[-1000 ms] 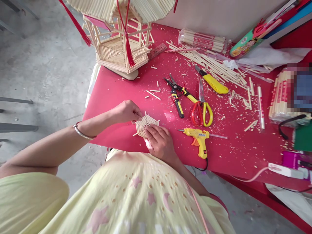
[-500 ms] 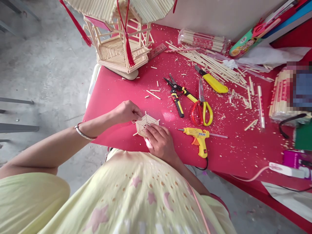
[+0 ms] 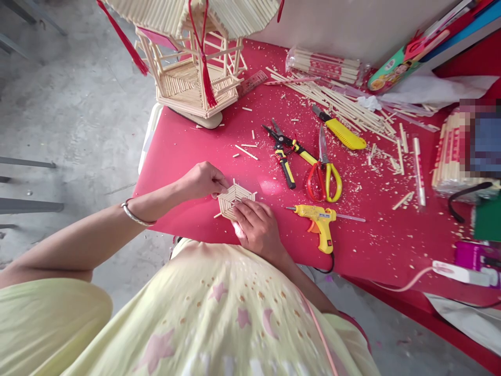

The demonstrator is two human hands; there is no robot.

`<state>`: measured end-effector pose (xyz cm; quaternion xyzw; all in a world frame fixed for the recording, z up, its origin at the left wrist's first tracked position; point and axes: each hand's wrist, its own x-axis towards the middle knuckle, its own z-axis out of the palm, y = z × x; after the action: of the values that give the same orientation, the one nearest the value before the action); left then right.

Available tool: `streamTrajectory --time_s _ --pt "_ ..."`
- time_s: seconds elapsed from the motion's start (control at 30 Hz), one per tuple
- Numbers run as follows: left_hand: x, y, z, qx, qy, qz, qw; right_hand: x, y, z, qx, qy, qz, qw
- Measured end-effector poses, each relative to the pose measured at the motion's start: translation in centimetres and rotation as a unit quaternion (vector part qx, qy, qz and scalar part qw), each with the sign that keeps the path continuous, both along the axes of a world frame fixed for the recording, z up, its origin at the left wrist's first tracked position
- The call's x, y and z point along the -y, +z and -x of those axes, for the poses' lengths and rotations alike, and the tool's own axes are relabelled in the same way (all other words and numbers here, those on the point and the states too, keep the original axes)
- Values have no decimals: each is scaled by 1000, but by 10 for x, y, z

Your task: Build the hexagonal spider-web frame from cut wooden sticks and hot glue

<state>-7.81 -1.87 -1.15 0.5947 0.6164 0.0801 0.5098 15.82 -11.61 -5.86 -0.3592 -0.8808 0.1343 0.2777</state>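
Near mid-frame, the left hand (image 3: 203, 179) and right hand (image 3: 257, 225) hold a lattice (image 3: 227, 207), with a pavilion (image 3: 183, 98) at upper left and scissors (image 3: 323, 165) above a glue gun (image 3: 321, 219) right of centre.

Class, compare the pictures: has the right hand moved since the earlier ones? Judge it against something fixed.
No. The right hand stays at the stick piece, with no visible shift relative to the glue gun.

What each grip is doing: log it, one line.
left grip: at upper-left edge of web-shaped pale wooden-stick panel | right grip: over its right side | yellow plastic glue gun: on red table
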Motion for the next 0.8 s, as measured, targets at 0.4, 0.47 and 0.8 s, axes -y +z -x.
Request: streamTrajectory --time_s 0.4,0.47,0.8 --pt "2 -5 1 3 7 -9 1000 0 0 -1 -8 3 -15 1000" --pt "2 -5 1 -3 8 -8 1000 1 -1 -1 -7 2 -15 1000" --pt "1 -2 -3 -14 4 -2 1000 1 -2 -1 -11 1 -6 1000"
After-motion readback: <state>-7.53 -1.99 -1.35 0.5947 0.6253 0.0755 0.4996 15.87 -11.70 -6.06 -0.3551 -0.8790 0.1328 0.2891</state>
